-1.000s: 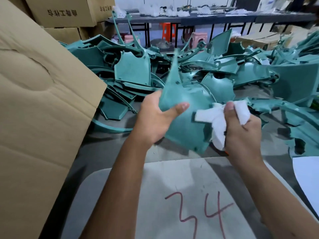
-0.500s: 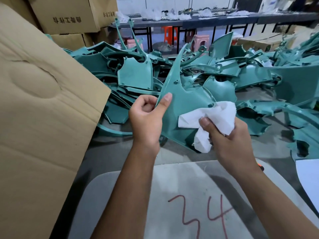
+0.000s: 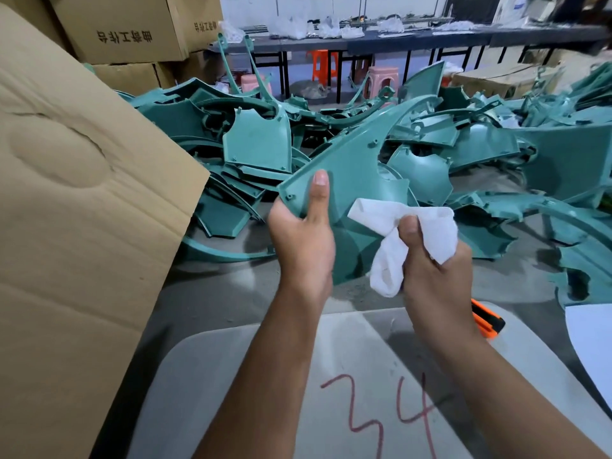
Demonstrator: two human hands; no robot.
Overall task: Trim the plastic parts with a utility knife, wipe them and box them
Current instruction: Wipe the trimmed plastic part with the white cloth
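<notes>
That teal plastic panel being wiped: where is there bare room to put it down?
Free: the grey board marked 34, between the forearms, and the grey floor strip between it and the tan cardboard sheet. Crowded: the teal parts heap beyond.

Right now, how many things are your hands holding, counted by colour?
Teal: 1, the curved moulded plastic part, gripped by the left hand.
White: 1, the crumpled cloth rag, held in the right hand.
Orange: 0; the orange utility knife lies unheld by the right wrist.
Total: 2.
</notes>
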